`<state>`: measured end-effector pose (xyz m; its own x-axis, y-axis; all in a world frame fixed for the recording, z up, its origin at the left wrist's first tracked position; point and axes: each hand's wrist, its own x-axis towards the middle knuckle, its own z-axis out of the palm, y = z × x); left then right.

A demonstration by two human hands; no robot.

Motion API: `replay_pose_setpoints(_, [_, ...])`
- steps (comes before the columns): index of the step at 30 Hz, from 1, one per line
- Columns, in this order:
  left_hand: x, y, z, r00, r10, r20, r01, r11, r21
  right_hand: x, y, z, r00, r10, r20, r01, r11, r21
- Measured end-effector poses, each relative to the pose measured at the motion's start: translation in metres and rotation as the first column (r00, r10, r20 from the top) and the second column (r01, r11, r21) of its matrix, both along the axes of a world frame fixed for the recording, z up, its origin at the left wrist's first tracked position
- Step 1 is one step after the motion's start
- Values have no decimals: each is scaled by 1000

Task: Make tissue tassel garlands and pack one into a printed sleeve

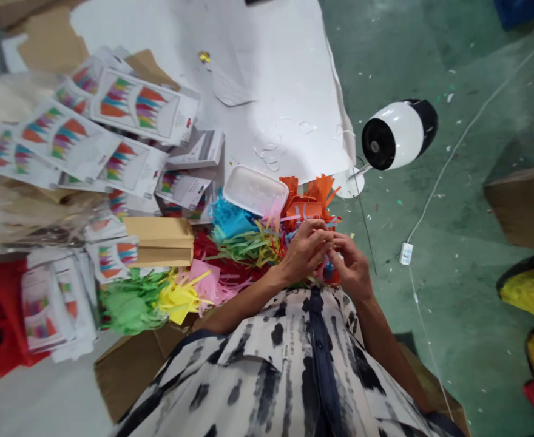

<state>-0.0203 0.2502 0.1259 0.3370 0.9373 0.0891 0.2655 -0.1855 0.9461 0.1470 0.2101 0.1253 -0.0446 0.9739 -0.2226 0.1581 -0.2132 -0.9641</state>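
My left hand (307,252) and my right hand (351,266) meet close to my body, their fingertips pinched together. Whatever lies between the fingers is too small or hidden to make out. Just beyond them is a bundle of orange fringed paper (311,200), with light blue and red strips partly covered by the hands. To their left lie light green paper strips (244,247) and blue fringed paper (232,217). A shallow white tray (254,189) rests behind these. Pink (206,276), yellow (178,297) and green (135,303) fringed bundles spread farther left.
Printed cards (142,106) picturing colourful tassel garlands are piled at the left. A cardboard piece (160,243) lies near them. White sheeting (289,73) covers the surface behind. On the right, a white-and-black fan-like device (398,135), a cable with a white box (406,254) and a carton (524,203) stand.
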Motion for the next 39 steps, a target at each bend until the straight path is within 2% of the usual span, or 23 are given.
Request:
replay_pose_setpoints(2, [2, -5, -2, 998, 43, 53, -43, 999, 0, 0, -4, -2, 994, -40, -106, 30, 996, -89])
replay_pose_setpoints(5, [3, -17, -15, 994, 51, 99, -51, 999, 2, 2, -8, -5, 973, -121, -196, 84, 979, -185])
replay_pose_setpoints(10, [-5, -47, -37, 997, -64, 35, 66, 997, -38, 5, -6, -3, 900, -340, -274, 293, 935, -199])
replay_pose_setpoints(12, [-18, -60, -43, 997, -60, 42, 60, 998, -3, 5, -4, -4, 880, -403, -250, 370, 913, -170])
replay_pose_setpoints(14, [-40, -70, -48, 996, 31, -81, -28, 999, 35, 5, -4, -6, 887, -431, -167, 415, 901, -124])
replay_pose_setpoints(16, [-66, -79, -55, 940, 128, -315, -110, 991, 73, 5, -5, -9, 883, -463, -78, 458, 886, -80])
replay_pose_setpoints(18, [-91, -82, -62, 892, 124, -434, -99, 992, 80, 3, -6, -14, 868, -494, -41, 492, 869, -60])
replay_pose_setpoints(20, [-106, -82, -71, 870, 62, -490, -34, 997, 66, 1, -7, -18, 869, -492, -48, 487, 870, -81])
replay_pose_setpoints(22, [-109, -78, -81, 842, -4, -539, 35, 998, 48, -1, -8, -20, 882, -469, -42, 463, 880, -104])
replay_pose_setpoints(24, [-102, -71, -91, 810, -48, -584, 78, 997, 26, -3, -9, -21, 892, -451, -16, 447, 888, -107])
replay_pose_setpoints(27, [-84, -60, -100, 764, -66, -642, 81, 997, -5, -4, -11, -21, 897, -441, -9, 438, 892, -110])
replay_pose_setpoints(29, [-78, -55, -97, 741, -48, -669, 50, 999, -16, -4, -11, -21, 902, -432, -4, 428, 897, -112])
replay_pose_setpoints(31, [-81, -51, -87, 730, -8, -683, 1, 1000, -11, -2, -11, -21, 908, -418, 20, 418, 903, -101])
replay_pose_setpoints(35, [-116, -43, -47, 718, 149, -679, -155, 986, 52, 3, -11, -25, 917, -394, 65, 398, 915, -70])
replay_pose_setpoints(37, [-138, -36, -26, 705, 283, -651, -287, 952, 103, 3, -11, -27, 918, -381, 107, 387, 921, -47])
replay_pose_setpoints(39, [-151, -27, -10, 723, 479, -498, -512, 855, 80, 1, -9, -27, 919, -361, 157, 369, 929, -24])
